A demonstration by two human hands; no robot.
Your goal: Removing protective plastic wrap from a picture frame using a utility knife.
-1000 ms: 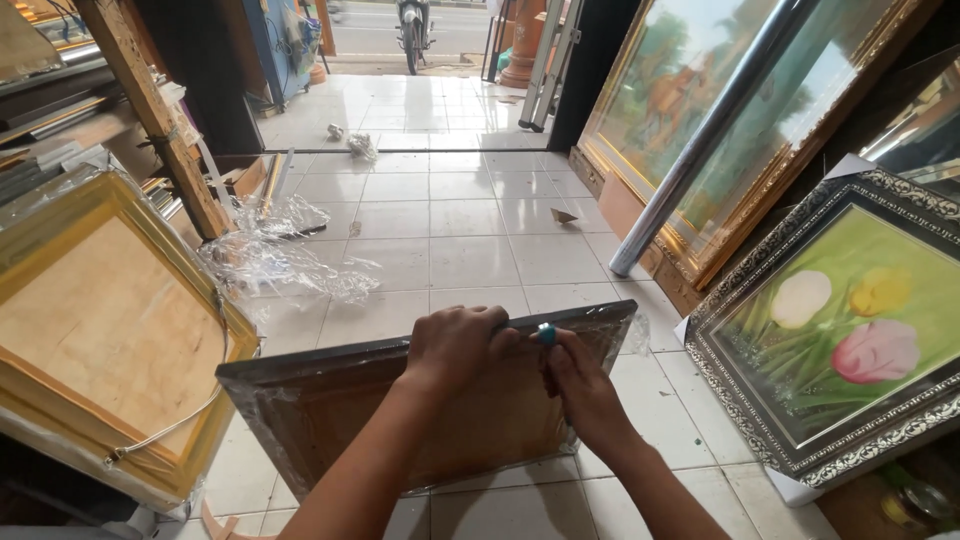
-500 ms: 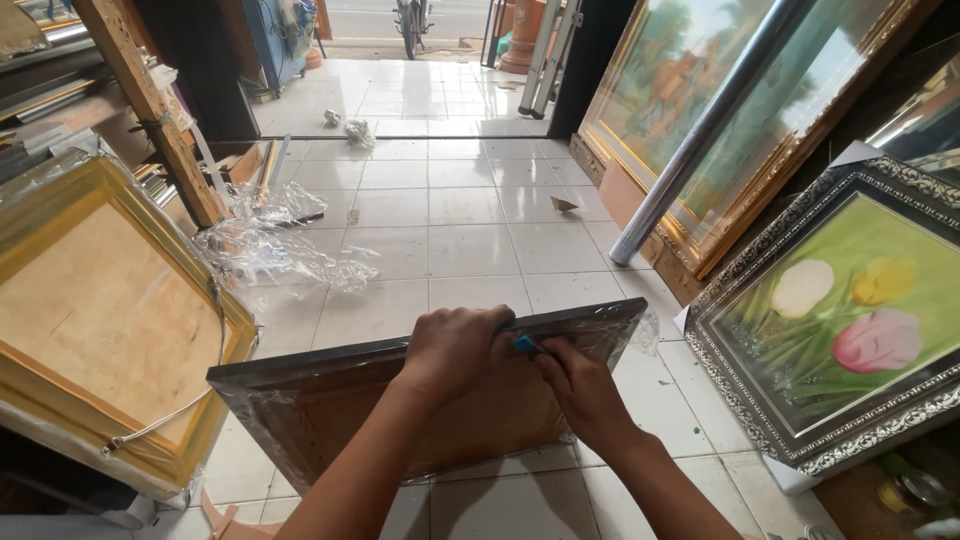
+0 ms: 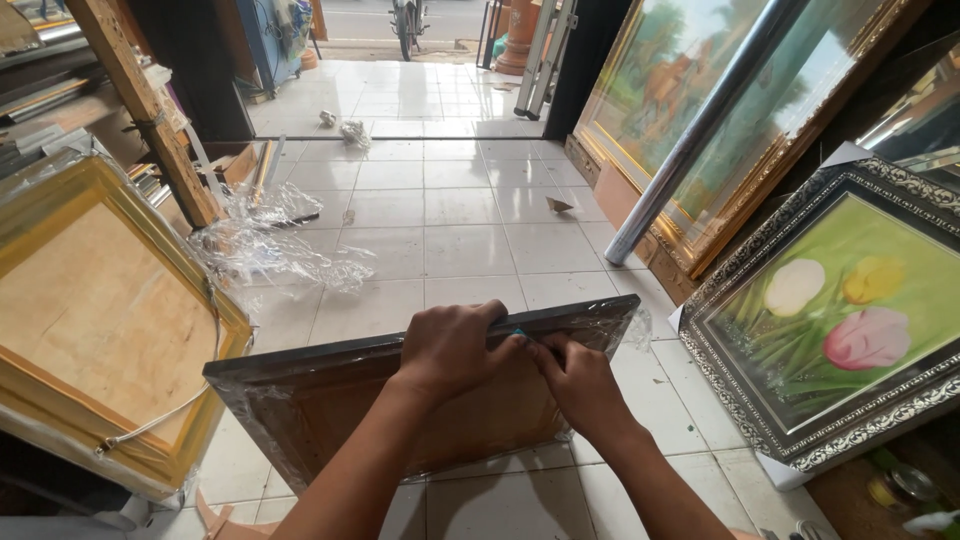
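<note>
A white tiled floor (image 3: 450,230) runs from the near edge out to an open doorway at the far end, and large things stand round it: a gold-framed landscape painting (image 3: 700,90) leaning far right with a shiny metal pole (image 3: 700,130) slanting across it, a flower painting in a dark ornate frame (image 3: 840,320) on the near right, and a gold frame turned back-out (image 3: 100,320) on the near left. Crumpled clear plastic film (image 3: 270,250) lies on the tiles at left, beyond it. In the near centre, held up off the floor, is the wrapped frame (image 3: 340,400), dark-edged, its brown back facing the person, with plastic stretched over it. The left hand (image 3: 450,345) is curled over its top edge, clamping it. The right hand (image 3: 580,385) is pinched closed just beside it on a small teal object (image 3: 520,335), too hidden to identify, pressed against the same edge. The step in hand looks like working the wrapping at the top rail. The next move likely calls for a steady left-hand hold while the right draws along the edge.
</note>
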